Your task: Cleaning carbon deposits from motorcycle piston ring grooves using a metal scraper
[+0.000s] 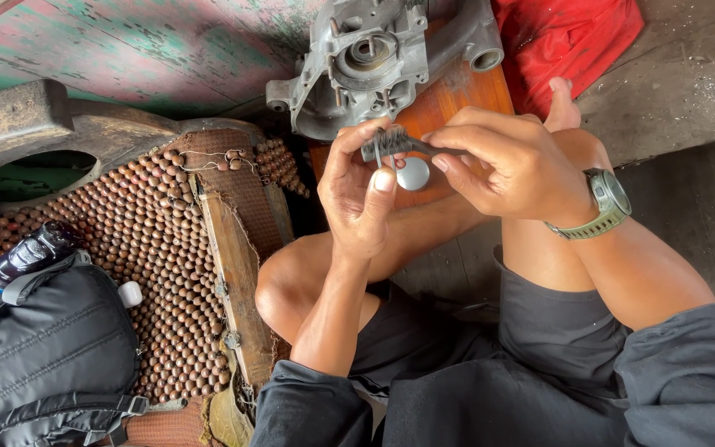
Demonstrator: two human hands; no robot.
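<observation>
Near the middle of the frame, slightly above centre, both hands meet around a small dark ribbed part [392, 144]. The left hand [359, 194] has its fingers curled closed on the part's left end, thumb raised in front; the palm hides how much of the part lies inside it. The right hand [511, 165], wearing a green wristwatch [607, 203], pinches the part's right end, where a thin dark shaft runs into the fingers and is lost from sight. What kind of piece the part is cannot be made out; its ribs are small and partly covered.

Just below the part, between the two hands, a round grey disc [413, 174] shows; whether either hand touches it is unclear.

At the top centre a grey cast metal engine casing [374, 58] lies on a brown wooden board [448, 99], its upper edge cut off by the frame. A red cloth [568, 37] sits at the upper right, also cropped. At the left a brown beaded seat cover [159, 248] spreads out, partly covered at the lower left by a black bag [43, 356] and a dark bottle [14, 265] that runs out of frame. The person's bare knees and dark shorts fill the lower centre.
</observation>
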